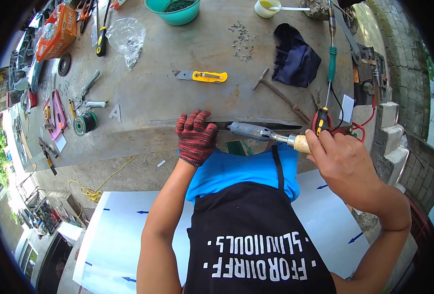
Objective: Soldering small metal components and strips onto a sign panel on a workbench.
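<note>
My left hand [196, 137] wears a red and black striped knit glove. Its fingers are curled over a long thin metal strip [280, 125] lying along the table's near edge. Bare and closed, my right hand [342, 159] grips the pale wooden handle of a tool with a grey, rounded metal head [253, 131]. That head points left and lies against or just over the strip, short of the glove; contact is unclear. Beyond my hands lie a yellow-handled folding knife [209, 76] and a T-shaped rusty metal tool [280, 95].
The metal tabletop [178, 103] also holds a dark cloth [295, 59], scattered small fasteners [241, 41], a plastic bag [126, 39], a green bowl [182, 17] and a wire spool [84, 122]. A green-handled rod [332, 63] and screwdriver [321, 120] lie at the right.
</note>
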